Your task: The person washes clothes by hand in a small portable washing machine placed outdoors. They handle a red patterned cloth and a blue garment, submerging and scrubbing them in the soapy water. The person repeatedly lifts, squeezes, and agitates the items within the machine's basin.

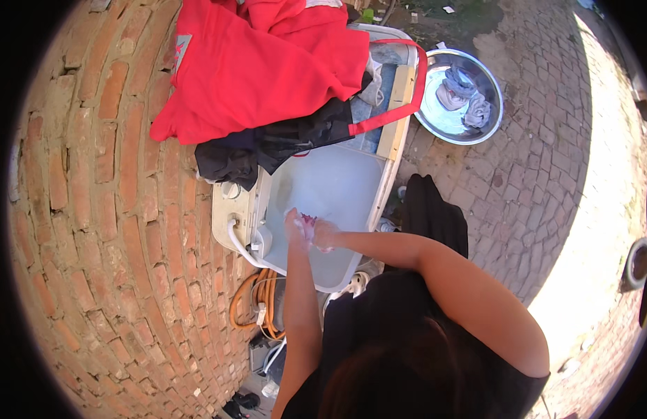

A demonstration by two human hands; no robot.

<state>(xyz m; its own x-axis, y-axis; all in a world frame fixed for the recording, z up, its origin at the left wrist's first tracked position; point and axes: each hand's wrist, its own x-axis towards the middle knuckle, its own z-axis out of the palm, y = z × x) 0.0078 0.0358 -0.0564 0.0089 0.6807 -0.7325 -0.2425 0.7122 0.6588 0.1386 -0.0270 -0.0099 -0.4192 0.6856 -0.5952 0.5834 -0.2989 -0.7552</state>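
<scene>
Over the near part of the washing machine's tub [329, 178], filled with cloudy water, my two hands meet. Between them is a small pink and dark red cloth [308, 221], partly hidden by the fingers. My left hand [293, 224] grips its left side, suds on the skin. On the other side my right hand [325, 235] is closed around the cloth, also wet with foam. A red garment [271, 68] and black clothing [308, 128] lie heaped across the machine's far part, the black edge hanging over the water.
A brick wall [108, 209] rises close on the left. A metal basin [460, 133] holding several grey cloths stands on the paving at right. A wooden strip [398, 112] lies along the machine's edge. A white hose [239, 243] and coiled orange hose [245, 301] are near the wall.
</scene>
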